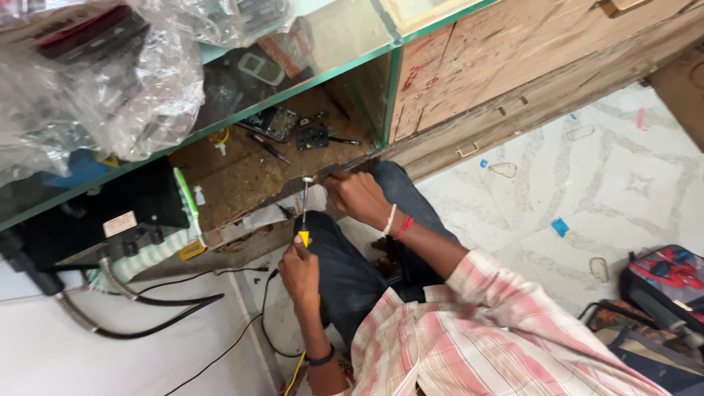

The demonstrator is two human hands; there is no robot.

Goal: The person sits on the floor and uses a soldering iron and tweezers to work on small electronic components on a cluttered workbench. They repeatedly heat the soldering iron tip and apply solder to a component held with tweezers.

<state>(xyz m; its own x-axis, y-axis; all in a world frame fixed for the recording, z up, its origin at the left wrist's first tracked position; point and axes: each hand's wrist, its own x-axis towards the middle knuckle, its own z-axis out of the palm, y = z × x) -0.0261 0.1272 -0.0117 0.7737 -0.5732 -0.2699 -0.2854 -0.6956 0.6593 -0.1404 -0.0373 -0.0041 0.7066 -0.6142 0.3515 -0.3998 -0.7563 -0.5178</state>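
Head view: screwdriver (304,213) pinched in left fingers (297,257) — tip up.

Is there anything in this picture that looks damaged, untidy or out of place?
Yes. The front edge of the wooden shelf looks chipped and ragged where the right hand touches it. Small parts and tools lie scattered on the shelf. The left hand holds a yellow-handled tool upright against that edge.
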